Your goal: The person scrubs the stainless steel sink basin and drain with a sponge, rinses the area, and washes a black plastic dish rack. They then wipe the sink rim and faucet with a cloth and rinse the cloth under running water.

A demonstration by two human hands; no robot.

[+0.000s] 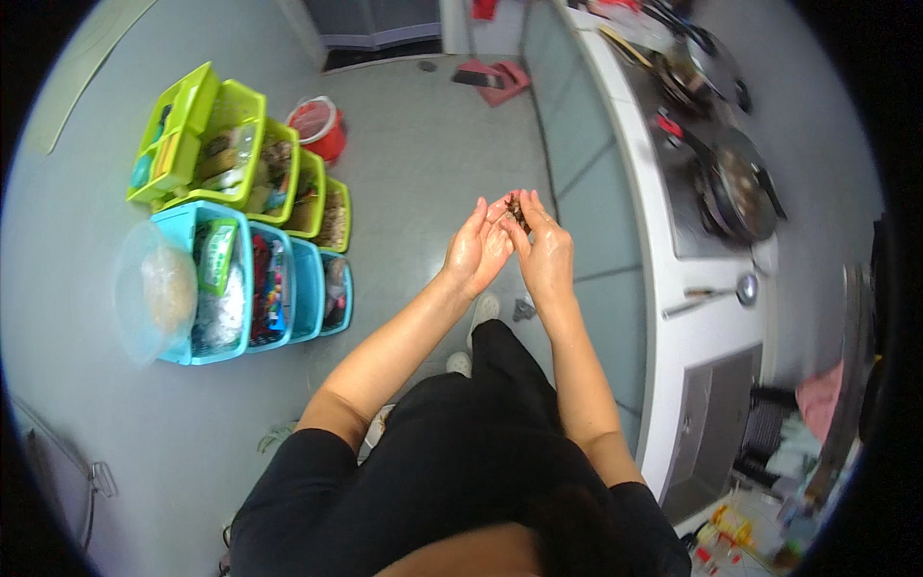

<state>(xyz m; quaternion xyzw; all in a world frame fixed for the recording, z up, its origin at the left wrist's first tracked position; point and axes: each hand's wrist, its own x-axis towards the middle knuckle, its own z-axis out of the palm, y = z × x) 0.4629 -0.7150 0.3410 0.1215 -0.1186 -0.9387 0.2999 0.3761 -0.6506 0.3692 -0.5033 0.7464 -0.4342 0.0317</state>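
Both of my hands are out in front of me over the floor, wet and close together. My left hand (472, 252) is turned palm up, its fingers reaching beneath a small dark brown clump (515, 208) that looks like dried plant matter or mushroom. From the other side, my right hand (548, 249) pinches the clump between thumb and fingers. The fingers hide part of it, so its exact kind is unclear. On my right, a wok (739, 187) with food in it sits on the stove (681, 223).
Along my right runs a white counter (634, 166) with a ladle (747, 290) and a metal sink (710, 425). Green baskets (249, 97) and blue baskets (241, 353) stack on the left. Beyond them stands a red bucket (330, 141). A pink dustpan (513, 79) lies ahead.
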